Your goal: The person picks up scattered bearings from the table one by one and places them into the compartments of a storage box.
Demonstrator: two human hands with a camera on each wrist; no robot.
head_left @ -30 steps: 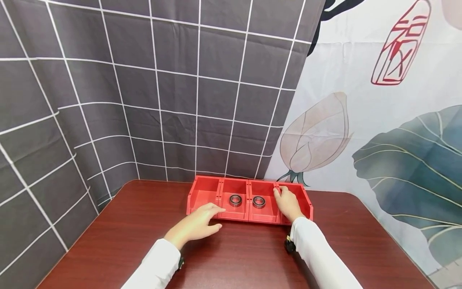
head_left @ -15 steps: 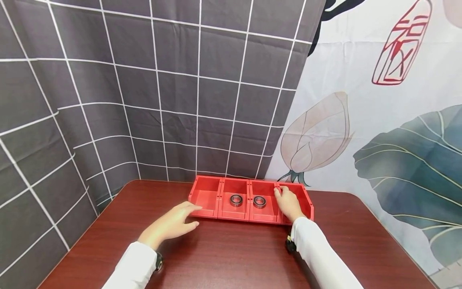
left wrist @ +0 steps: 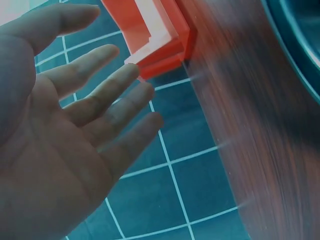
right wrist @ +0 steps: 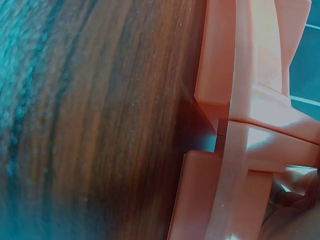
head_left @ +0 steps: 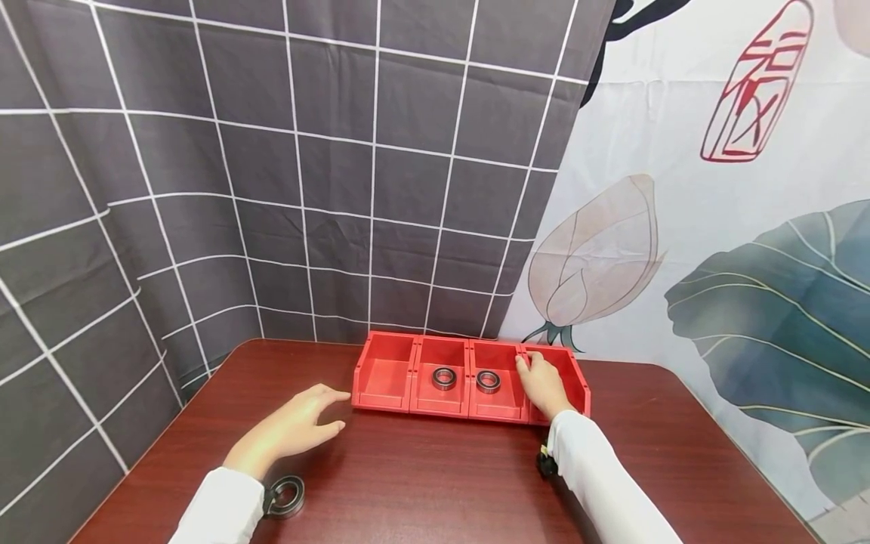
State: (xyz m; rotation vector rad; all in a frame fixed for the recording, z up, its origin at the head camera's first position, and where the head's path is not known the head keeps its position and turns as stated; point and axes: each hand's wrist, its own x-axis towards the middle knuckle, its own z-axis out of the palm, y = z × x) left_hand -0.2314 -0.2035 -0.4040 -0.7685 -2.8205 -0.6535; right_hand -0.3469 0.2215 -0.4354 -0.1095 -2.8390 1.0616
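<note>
My left hand (head_left: 292,427) hovers over the table just left of the red bins, fingers spread and palm bare in the left wrist view. A ball bearing (head_left: 299,495) lies by that wrist, partly behind it. My right hand (head_left: 544,381) reaches into the rightmost red bin (head_left: 578,385), thumb side over the dividing wall. In the right wrist view its bent fingers (right wrist: 295,202) show behind the bin wall; I cannot tell whether they hold anything. One bearing (head_left: 444,378) sits in the second bin from the left, another bearing (head_left: 488,381) in the third.
The joined bins stand at the back of the brown table (head_left: 421,483), the leftmost bin (head_left: 384,378) holding nothing. Behind hangs a grey gridded cloth (head_left: 326,189), with a flower-printed cloth (head_left: 612,249) to its right. A curved dark rim (left wrist: 295,40) crosses the left wrist view's corner.
My left hand has drawn away to the left from in front of the bins, and the bearing beside its wrist has come into sight. The right hand has stayed in place.
</note>
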